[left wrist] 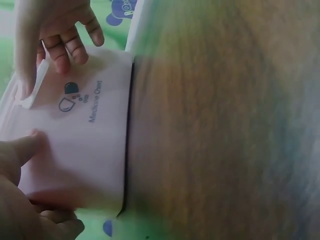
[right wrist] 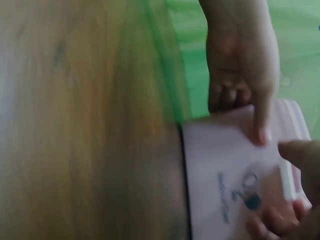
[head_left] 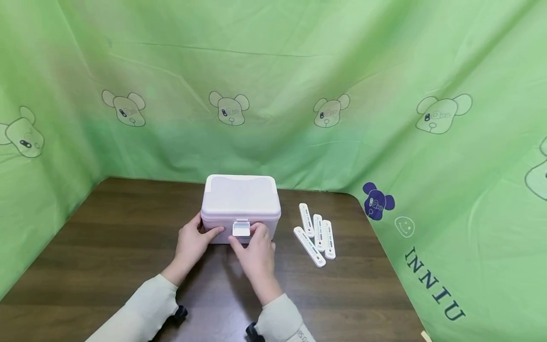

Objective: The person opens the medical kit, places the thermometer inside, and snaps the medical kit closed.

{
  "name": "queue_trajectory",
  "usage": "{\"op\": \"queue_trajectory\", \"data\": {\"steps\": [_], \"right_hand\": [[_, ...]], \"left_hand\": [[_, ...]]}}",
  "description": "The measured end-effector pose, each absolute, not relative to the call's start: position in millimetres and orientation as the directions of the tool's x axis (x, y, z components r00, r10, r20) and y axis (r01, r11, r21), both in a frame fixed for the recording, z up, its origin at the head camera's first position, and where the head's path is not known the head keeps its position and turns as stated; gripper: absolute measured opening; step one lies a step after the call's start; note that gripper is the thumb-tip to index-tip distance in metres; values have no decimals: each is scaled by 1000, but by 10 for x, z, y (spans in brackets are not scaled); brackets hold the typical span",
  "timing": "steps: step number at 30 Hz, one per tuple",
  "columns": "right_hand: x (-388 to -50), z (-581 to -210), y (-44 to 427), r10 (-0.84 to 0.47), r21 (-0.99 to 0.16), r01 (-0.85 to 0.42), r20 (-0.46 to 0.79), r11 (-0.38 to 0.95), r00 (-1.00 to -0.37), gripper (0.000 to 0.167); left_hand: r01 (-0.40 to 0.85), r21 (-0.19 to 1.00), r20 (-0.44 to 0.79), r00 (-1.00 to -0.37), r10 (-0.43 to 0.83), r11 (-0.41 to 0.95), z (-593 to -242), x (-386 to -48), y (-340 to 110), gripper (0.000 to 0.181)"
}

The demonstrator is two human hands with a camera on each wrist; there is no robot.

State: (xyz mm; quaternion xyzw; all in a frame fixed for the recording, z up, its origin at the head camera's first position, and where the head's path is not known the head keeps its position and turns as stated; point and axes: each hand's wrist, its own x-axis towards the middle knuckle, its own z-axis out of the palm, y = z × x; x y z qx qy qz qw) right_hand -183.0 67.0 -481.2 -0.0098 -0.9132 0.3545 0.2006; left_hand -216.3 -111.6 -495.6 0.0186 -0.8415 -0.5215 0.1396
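A pale pink-lilac medicine chest (head_left: 240, 195) with its lid down stands at the middle of the table. My left hand (head_left: 191, 242) grips its left end, the thumb on the front wall and the fingers round the side. At the front is a white latch (head_left: 241, 230), tilted outward from the wall. My right hand (head_left: 258, 259) pinches this latch between thumb and index finger. In the left wrist view the other fingers of that hand are spread in front of the chest (left wrist: 100, 150), above a printed capsule picture and "Medicine Chest".
Several flat white strips (head_left: 309, 247) with printed markings lie to the right of the chest, some overlapping. The brown wooden table (head_left: 107, 247) is enclosed at the back and sides by a green curtain (head_left: 273, 147) with bear-head drawings.
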Motion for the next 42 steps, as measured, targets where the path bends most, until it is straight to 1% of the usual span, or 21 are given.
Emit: {"op": "queue_trajectory", "data": {"steps": [3, 6, 9, 11, 14, 16, 19, 21, 24, 27, 33, 36, 42], "right_hand": [[-1811, -4734, 810, 45, -655, -176, 306, 735, -951, 53], [-1791, -4675, 987, -57, -637, -247, 304, 730, -951, 49], [-1773, -4650, 1184, -137, -599, -322, 334, 733, -933, 47], [-1773, -4654, 1309, -176, -574, -364, 357, 733, -917, 45], [-1802, -4656, 1486, -224, -535, -429, 406, 727, -886, 42], [-1838, -4658, 1594, -248, -498, -477, 458, 724, -854, 41], [-1901, -4661, 1734, -259, -425, -536, 553, 730, -792, 40], [-1946, -4655, 1805, -248, -387, -553, 606, 738, -756, 41], [-2025, -4638, 1879, -226, -361, -549, 643, 754, -732, 43], [-2112, -4612, 1917, -211, -389, -538, 629, 748, -748, 49], [-2291, -4589, 1932, -221, -442, -503, 547, 743, -807, 61], [-2358, -4612, 1928, -219, -443, -486, 527, 753, -821, 61], [-2380, -4634, 1861, -183, -459, -473, 545, 752, -818, 53]], "left_hand": [[129, 856, 230, -962, -146, 501, -4932, -2146, -1171, 75], [161, 818, 262, -959, -109, 552, -4900, -2128, -1215, 82], [197, 781, 302, -950, -82, 593, -4849, -2107, -1250, 93], [225, 761, 333, -940, -69, 609, -4803, -2097, -1276, 97], [262, 740, 371, -927, -51, 619, -4722, -2096, -1303, 96], [281, 732, 389, -920, -41, 621, -4673, -2106, -1314, 93], [292, 726, 399, -916, -36, 623, -4624, -2125, -1325, 91], [299, 721, 406, -913, -32, 626, -4616, -2143, -1334, 89], [302, 716, 410, -912, -29, 630, -4614, -2160, -1351, 86], [308, 715, 412, -911, -23, 628, -4616, -2176, -1368, 85], [303, 721, 405, -914, -25, 624, -4627, -2218, -1392, 84], [304, 731, 400, -916, -22, 611, -4618, -2234, -1387, 83], [298, 741, 388, -922, -20, 602, -4608, -2231, -1390, 81]]}}
